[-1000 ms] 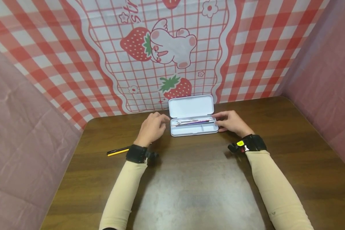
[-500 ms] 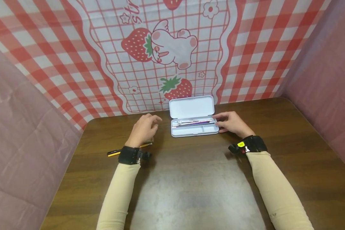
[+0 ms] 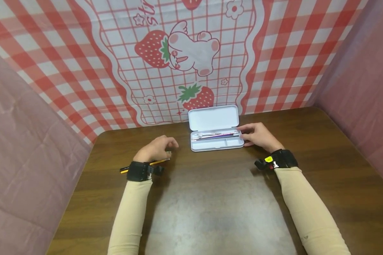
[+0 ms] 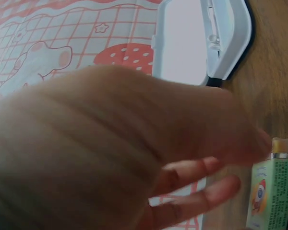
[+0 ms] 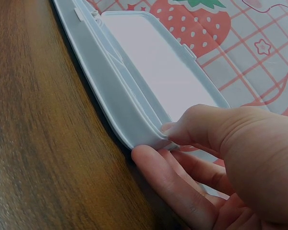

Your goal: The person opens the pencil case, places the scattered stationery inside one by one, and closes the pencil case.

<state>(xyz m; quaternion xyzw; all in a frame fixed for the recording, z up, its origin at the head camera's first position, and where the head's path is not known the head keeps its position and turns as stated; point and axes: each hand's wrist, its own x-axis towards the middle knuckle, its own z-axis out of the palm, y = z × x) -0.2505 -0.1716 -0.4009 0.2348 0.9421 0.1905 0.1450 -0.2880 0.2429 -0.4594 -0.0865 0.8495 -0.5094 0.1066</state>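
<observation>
White all over, the pencil case (image 3: 207,145) sits near the far edge of the brown table (image 3: 217,198), its lid (image 3: 214,118) raised before the strawberry-print cloth (image 3: 284,53). I see slim writing tools (image 3: 217,136) lying in its rear compartment. My right hand (image 3: 258,137) pinches the case's right end, thumb on the rim and fingers against the outside wall. My left hand (image 3: 156,148) is well apart from the case's other end, fingers loosely bent, with nothing visible in its grip. Below it, a yellow pencil (image 3: 159,162) and a black stick (image 3: 124,169) lie partly hidden. The left wrist view gives me a green packet (image 4: 273,191) beside the thumb tip; whether they touch, I can't tell.
</observation>
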